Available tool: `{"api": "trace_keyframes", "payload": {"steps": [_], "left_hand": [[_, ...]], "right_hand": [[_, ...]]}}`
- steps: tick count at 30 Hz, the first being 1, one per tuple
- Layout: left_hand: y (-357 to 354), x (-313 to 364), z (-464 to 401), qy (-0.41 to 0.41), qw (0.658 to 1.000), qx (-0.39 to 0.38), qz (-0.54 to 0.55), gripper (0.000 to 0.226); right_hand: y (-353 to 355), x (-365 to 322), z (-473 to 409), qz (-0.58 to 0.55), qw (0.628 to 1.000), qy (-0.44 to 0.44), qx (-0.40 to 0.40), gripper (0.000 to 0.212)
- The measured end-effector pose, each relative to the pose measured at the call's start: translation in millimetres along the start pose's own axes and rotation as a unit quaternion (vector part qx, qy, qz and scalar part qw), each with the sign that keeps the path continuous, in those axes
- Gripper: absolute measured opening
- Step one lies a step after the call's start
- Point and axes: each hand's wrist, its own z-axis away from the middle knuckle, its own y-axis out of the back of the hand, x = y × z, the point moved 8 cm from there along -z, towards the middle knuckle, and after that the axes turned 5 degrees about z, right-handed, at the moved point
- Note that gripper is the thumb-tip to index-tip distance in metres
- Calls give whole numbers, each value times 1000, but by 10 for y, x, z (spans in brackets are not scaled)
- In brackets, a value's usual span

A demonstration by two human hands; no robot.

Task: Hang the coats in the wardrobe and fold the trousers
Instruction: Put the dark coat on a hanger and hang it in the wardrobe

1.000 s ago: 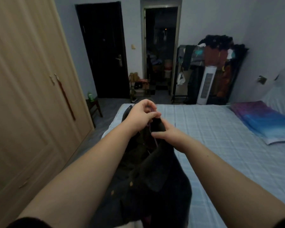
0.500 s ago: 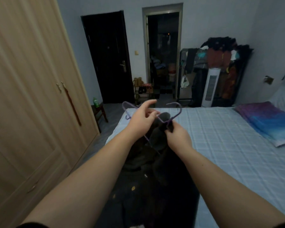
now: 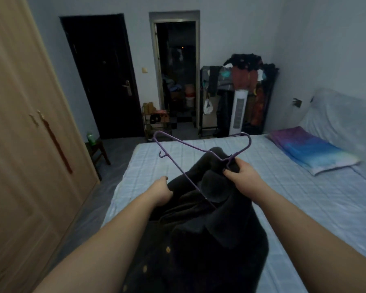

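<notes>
Far to the left of the left hand (image 3: 161,192) stand the closed wardrobe (image 3: 25,144) doors. That hand grips the near edge of the black coat (image 3: 201,229), fingers curled into the cloth. The coat hangs between both hands, over the bed (image 3: 304,208). Just right of it, the right hand (image 3: 242,175) pinches the coat's collar together with the purple hanger (image 3: 197,148) — the hanger's frame juts up and away from that hand, tilted.
</notes>
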Motion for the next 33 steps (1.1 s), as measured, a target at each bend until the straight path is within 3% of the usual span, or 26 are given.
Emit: {"api": "trace_keyframes", "payload": {"steps": [4, 6, 9, 12, 14, 16, 19, 21, 27, 33], "left_hand": [[-298, -96, -219, -51, 999, -12, 12, 88], [-544, -87, -289, -79, 995, -53, 25, 89], [-919, 6, -318, -101, 986, -122, 50, 79], [-1186, 85, -424, -115, 985, -119, -41, 72], [-1354, 136, -459, -134, 980, -114, -92, 54], [-1375, 236, -434, -149, 984, -91, -30, 41], [-1079, 335, -420, -144, 980, -16, 135, 26], [-717, 351, -394, -149, 971, 37, 185, 18], [328, 329, -226, -182, 955, 112, 205, 7], [1319, 492, -40, -212, 944, 164, 191, 9]], "right_hand": [[122, 145, 226, -21, 1000, -18, -2, 22], [209, 245, 347, -20, 999, -37, 1, 22], [355, 422, 490, -21, 997, -68, 18, 25], [465, 543, 609, -12, 996, -86, 35, 25], [527, 530, 665, 8, 995, -89, 41, 23], [596, 538, 683, 19, 994, -98, 44, 18], [683, 494, 679, 26, 993, -105, 53, 11], [754, 474, 663, 48, 990, -110, 71, 22], [851, 206, 529, 97, 990, -76, 67, 27], [871, -402, 252, 156, 987, -26, 0, 28]]}}
